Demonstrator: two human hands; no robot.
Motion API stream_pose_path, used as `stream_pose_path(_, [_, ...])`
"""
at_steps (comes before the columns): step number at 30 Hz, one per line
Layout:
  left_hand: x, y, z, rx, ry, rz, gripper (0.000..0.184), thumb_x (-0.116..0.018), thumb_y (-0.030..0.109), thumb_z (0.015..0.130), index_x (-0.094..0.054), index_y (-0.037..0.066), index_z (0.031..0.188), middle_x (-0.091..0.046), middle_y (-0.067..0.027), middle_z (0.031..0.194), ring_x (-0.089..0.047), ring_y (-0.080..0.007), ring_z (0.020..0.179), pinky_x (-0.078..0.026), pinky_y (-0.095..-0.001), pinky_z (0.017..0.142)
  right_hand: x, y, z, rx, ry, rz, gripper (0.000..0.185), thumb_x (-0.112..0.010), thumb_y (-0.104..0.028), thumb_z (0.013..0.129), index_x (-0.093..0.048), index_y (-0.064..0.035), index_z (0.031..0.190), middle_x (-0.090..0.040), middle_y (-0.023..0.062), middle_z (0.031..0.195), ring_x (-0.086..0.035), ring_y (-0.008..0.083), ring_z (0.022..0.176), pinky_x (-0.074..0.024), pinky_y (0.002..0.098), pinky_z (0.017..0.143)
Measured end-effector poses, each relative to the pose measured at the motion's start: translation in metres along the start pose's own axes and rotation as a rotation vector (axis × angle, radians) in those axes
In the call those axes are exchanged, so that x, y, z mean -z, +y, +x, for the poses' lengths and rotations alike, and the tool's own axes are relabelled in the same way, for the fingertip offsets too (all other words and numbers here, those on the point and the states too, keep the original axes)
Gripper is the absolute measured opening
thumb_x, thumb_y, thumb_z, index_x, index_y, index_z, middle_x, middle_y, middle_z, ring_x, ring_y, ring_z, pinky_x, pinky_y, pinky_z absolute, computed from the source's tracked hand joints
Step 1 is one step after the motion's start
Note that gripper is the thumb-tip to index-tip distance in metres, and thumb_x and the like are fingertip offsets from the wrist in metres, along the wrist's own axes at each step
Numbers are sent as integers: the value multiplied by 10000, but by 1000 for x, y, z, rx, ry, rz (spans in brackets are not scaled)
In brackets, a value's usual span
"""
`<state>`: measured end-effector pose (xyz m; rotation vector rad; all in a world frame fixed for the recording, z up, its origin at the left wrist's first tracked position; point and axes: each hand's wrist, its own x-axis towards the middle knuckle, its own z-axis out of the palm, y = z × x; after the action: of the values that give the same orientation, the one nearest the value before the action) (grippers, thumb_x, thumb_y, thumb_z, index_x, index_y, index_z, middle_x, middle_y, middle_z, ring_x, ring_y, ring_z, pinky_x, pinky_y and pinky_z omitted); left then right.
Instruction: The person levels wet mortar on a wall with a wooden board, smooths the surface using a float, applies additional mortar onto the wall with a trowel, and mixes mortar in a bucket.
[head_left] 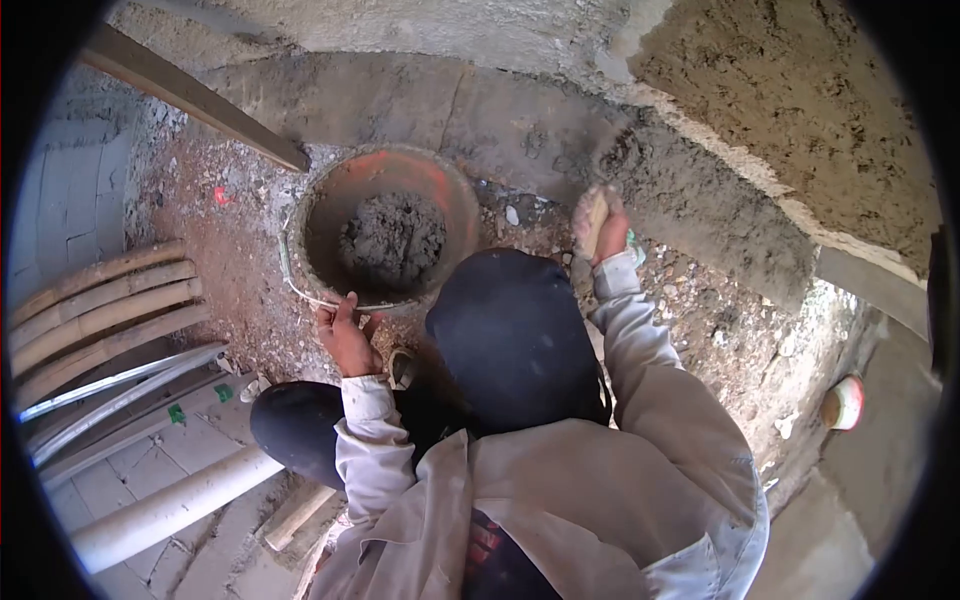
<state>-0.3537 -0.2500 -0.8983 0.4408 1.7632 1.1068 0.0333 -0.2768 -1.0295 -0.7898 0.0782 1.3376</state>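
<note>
My left hand [348,338] is closed at the near rim of a round bucket [462,205], where its pale wire handle [290,262] runs along the edge. Grey wet mortar [395,240] lies heaped inside the bucket. To the right, my right hand [612,238] is wrapped round the wooden handle of a trowel [597,218], close to the foot of the wall. The trowel's blade is smeared by motion and hard to make out. Just beyond it, a dark patch of rough mortar [625,150] covers the low concrete strip.
A wooden beam [200,97] slants in behind the bucket. Bamboo poles [105,310], metal tubes [130,385] and a white pipe [175,510] lie at left. A red-and-white container [843,403] rests at far right. Rough plastered wall [780,110] rises ahead; gravelly soil [715,325] surrounds my knees.
</note>
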Motion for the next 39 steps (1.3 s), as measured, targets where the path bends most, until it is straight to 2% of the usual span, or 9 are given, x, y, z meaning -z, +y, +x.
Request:
stream_pose_path(4, [-8,3,0,21,-4,-22,120,-639,67,841,-532,108,876,-558,-12,825,-591,-137,704,-583,-298,479,-67,52,13,-444,-99,-580,228,-516,-321,966,-526,-94,955,-509,29,696,-471,143,480,-390,299,407])
stream_pose_path(7, [-6,5,1,58,-16,-34,127,-645,71,829,-531,113,868,-564,-14,814,-601,-143,714,-584,-298,483,-52,57,29,-560,-92,-566,236,-548,-329,953,-526,-94,959,-512,29,699,-475,147,485,-396,315,411])
stream_pose_path(13, [-9,7,-3,40,-5,-25,147,-650,71,829,-517,117,869,-556,-20,817,-592,-138,733,-576,-309,503,44,-77,-3,-142,119,-413,256,-399,-316,1007,-494,-83,960,-490,10,699,-392,113,426,-360,268,381])
stream_pose_path(16, [-6,5,1,36,-14,-22,161,-651,61,828,-506,111,880,-553,-25,833,-585,-146,725,-570,-310,513,35,-98,-42,-224,50,-442,252,-392,-309,1012,-488,-82,958,-489,9,703,-403,105,422,-396,280,392])
stream_pose_path(22, [-10,9,-6,23,-39,-52,157,-651,53,838,-521,108,908,-556,-26,858,-588,-138,739,-590,-310,528,33,-104,-116,-420,179,-1204,309,-410,-312,1016,-529,-54,1139,-514,66,732,-526,152,523,-499,329,509])
stream_pose_path(25, [-9,7,-6,21,-35,-50,148,-648,55,845,-524,111,902,-550,-19,859,-591,-134,755,-589,-301,530,60,-102,-81,-238,342,-1476,376,-469,-369,991,-530,-6,1064,-550,67,727,-523,168,512,-453,321,465])
stream_pose_path(29, [0,-3,2,12,-23,-26,151,-652,59,845,-514,114,872,-542,-15,864,-577,-127,758,-582,-299,528,133,-96,37,227,558,-2064,506,-523,-432,940,-580,45,1099,-648,273,964,-642,439,840,-515,480,733])
stream_pose_path(32, [-5,2,-1,11,-23,-44,140,-642,52,846,-515,104,875,-538,-16,861,-567,-123,763,-576,-300,518,87,-85,25,262,678,-1827,551,-541,-465,916,-587,59,1079,-618,326,1058,-577,497,1020,-472,502,867])
stream_pose_path(39, [-7,1,-3,-35,-17,-76,137,-629,27,843,-520,99,882,-518,-6,819,-535,-115,701,-568,-281,479,112,-80,20,412,581,-1808,578,-565,-421,903,-543,72,1204,-616,319,1087,-584,474,1038,-466,479,906])
